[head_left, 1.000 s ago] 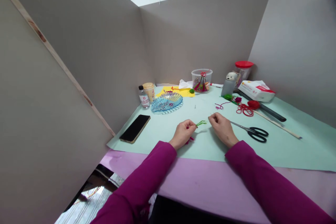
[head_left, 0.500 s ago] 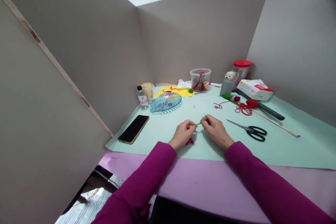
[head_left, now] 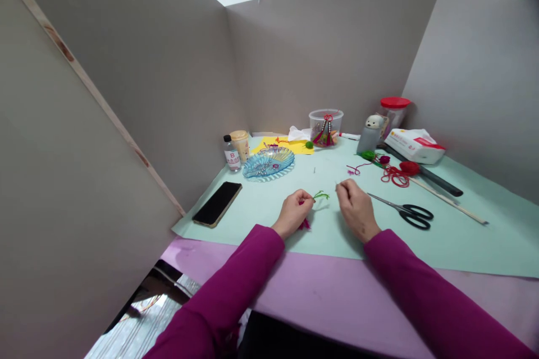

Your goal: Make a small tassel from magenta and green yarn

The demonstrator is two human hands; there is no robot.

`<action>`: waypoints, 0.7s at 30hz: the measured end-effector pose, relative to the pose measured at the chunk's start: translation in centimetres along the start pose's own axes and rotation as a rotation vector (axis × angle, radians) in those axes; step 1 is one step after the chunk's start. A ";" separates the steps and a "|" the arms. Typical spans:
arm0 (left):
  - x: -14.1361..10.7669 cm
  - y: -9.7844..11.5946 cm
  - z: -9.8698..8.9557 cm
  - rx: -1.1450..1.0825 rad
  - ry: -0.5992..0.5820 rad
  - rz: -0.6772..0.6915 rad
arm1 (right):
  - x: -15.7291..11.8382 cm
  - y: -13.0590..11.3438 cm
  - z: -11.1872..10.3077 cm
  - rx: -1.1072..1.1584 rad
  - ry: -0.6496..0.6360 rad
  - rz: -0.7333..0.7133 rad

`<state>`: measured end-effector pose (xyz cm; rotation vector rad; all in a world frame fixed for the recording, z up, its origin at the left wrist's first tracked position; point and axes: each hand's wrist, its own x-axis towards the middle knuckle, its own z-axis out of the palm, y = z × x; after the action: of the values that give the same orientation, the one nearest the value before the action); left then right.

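Note:
My left hand (head_left: 293,214) pinches a short green yarn strand (head_left: 321,196), whose frayed end sticks out to the right. A magenta yarn tuft (head_left: 304,225) hangs below that hand, apparently from the same piece. My right hand (head_left: 357,208) is a little to the right, its fingertips pinched together above the mint paper sheet (head_left: 471,238). A tiny pale sliver may show at those fingertips, too small to name. Black-handled scissors (head_left: 415,216) lie just beyond my right hand.
Tangled red yarn (head_left: 394,176) and a wooden stick (head_left: 446,200) lie at right. Further back are a blue glass dish (head_left: 268,162), a clear tub (head_left: 325,127) holding a tassel, and a tissue pack (head_left: 415,146). A black phone (head_left: 217,204) lies at left. Grey boards stand around.
My hands have moved apart, with the right one shifting rightward and away from the green strand it was touching. The left hand stays about where it was, still pinching the strand.

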<state>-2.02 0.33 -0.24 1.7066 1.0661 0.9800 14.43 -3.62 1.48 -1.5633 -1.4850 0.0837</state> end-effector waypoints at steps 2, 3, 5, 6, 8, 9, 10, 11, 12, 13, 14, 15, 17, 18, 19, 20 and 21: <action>0.0 0.1 0.1 -0.015 0.007 -0.006 | -0.6 -0.4 0.6 0.038 -0.125 -0.103; 0.0 0.2 0.1 -0.021 0.008 -0.008 | -0.9 -0.6 0.9 0.035 -0.173 -0.137; -0.1 0.3 0.1 -0.035 0.004 -0.010 | -1.3 -0.6 1.5 0.004 -0.226 -0.179; -0.1 0.3 0.1 -0.037 0.001 -0.009 | -1.4 -0.6 1.6 -0.014 -0.239 -0.191; -0.1 0.3 0.1 -0.030 0.000 0.001 | -1.4 -0.4 1.8 -0.036 -0.250 -0.209; -0.1 0.4 0.1 -0.021 0.002 0.007 | -1.4 -0.4 1.9 -0.042 -0.252 -0.218; -0.1 0.4 0.1 -0.010 0.003 0.012 | -1.4 -0.3 1.9 -0.047 -0.253 -0.224; -0.1 0.4 0.1 -0.002 0.003 0.017 | -1.4 -0.3 1.8 -0.052 -0.255 -0.228; -0.1 0.5 0.0 0.004 0.004 0.021 | -1.4 -0.2 1.8 -0.059 -0.259 -0.230; -0.2 0.5 0.0 0.007 0.005 0.023 | -1.4 -0.2 1.8 -0.068 -0.263 -0.229; -0.2 0.6 0.0 0.008 0.006 0.025 | -1.4 -0.2 1.9 -0.078 -0.266 -0.227; -0.2 0.6 0.0 0.008 0.006 0.025 | -1.4 -0.2 1.9 -0.087 -0.268 -0.224; -0.2 0.6 0.0 0.005 0.004 0.022 | -1.4 -0.2 1.9 -0.097 -0.268 -0.223; -0.2 0.6 0.0 0.004 0.003 0.021 | -1.4 -0.3 1.9 -0.101 -0.268 -0.223; -0.2 0.5 0.0 0.003 0.003 0.023 | -1.4 -0.3 1.9 -0.104 -0.268 -0.223; -0.2 0.5 0.0 0.003 0.002 0.029 | -1.4 -0.3 1.9 -0.108 -0.269 -0.222; -0.2 0.5 0.0 0.004 0.002 0.037 | -1.4 -0.3 1.8 -0.112 -0.270 -0.221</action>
<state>-1.98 0.03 0.16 1.7340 1.0417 1.0038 12.73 -3.76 -0.08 -1.5095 -1.8947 0.0878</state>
